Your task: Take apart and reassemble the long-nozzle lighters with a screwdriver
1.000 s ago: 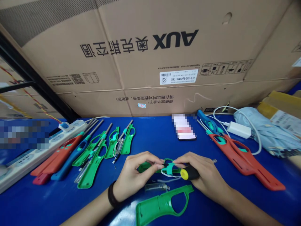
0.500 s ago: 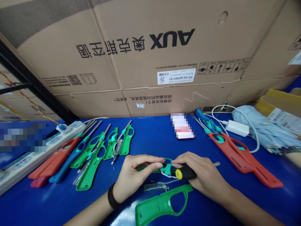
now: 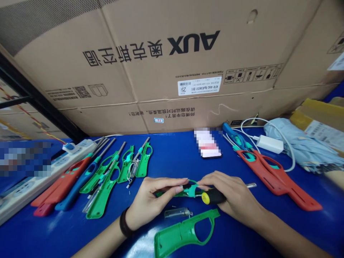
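Note:
My left hand (image 3: 152, 197), with a dark band on its wrist, is closed on a green lighter shell half (image 3: 161, 194) of a long-nosed gas lighter. A small black part (image 3: 186, 186) and a teal trigger (image 3: 191, 191) sit in the shell by its fingertips. My right hand (image 3: 232, 195) grips a screwdriver (image 3: 213, 196) with a black handle and yellow end, while its fingertips touch the shell near the trigger. Past this hand a metal tube end (image 3: 252, 185) sticks out. Below lie a clear gas tank (image 3: 176, 213) and the other green shell half (image 3: 172, 236).
At left are opened green lighters (image 3: 100, 200), a blue lighter (image 3: 72, 191), red lighters (image 3: 63, 182) and a power strip (image 3: 57, 168). A phone (image 3: 211, 152) lies ahead. Red lighters (image 3: 285, 175) and a white charger (image 3: 270, 144) are at right. A cardboard box (image 3: 150, 79) stands behind.
The white wires that looped below the trigger are mostly out of sight now. More of the metal tube shows past my right hand. Both hands keep nearly the same place.

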{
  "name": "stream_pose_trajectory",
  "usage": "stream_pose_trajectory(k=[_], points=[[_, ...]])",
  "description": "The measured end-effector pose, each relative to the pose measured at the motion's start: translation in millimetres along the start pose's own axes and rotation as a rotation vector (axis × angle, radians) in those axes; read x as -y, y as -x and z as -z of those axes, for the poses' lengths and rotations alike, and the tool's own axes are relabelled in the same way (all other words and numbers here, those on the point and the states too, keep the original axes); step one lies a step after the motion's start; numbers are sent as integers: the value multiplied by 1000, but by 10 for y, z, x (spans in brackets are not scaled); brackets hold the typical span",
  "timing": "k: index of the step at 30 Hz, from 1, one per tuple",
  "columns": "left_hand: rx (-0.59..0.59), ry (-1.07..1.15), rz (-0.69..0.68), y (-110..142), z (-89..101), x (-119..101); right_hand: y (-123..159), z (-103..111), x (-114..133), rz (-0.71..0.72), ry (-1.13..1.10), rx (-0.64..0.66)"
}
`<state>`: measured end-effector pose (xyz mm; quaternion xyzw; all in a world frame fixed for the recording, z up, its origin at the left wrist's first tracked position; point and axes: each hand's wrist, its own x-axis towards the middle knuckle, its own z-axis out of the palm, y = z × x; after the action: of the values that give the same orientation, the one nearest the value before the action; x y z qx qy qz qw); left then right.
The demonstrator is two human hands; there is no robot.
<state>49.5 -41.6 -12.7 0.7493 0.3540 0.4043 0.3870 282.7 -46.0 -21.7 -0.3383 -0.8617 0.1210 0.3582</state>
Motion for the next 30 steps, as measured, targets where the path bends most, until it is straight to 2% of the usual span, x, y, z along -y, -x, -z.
stream_pose_trajectory(k=[7, 11, 21, 26, 30], points=[[-70, 28, 38, -20, -5, 50, -22, 50, -30, -31, 20, -16], [-57, 76, 61, -14, 6, 62, -26, 75, -39, -37, 27, -22], [-36, -2, 2, -12, -13, 19, 4, 23, -49, -17, -19, -21], [-121, -17, 25, -27, -9, 9, 25, 52, -117, -102, -22, 4], [-148, -1, 43, -34, 0, 8, 20, 68, -130, -226, -56, 31]])
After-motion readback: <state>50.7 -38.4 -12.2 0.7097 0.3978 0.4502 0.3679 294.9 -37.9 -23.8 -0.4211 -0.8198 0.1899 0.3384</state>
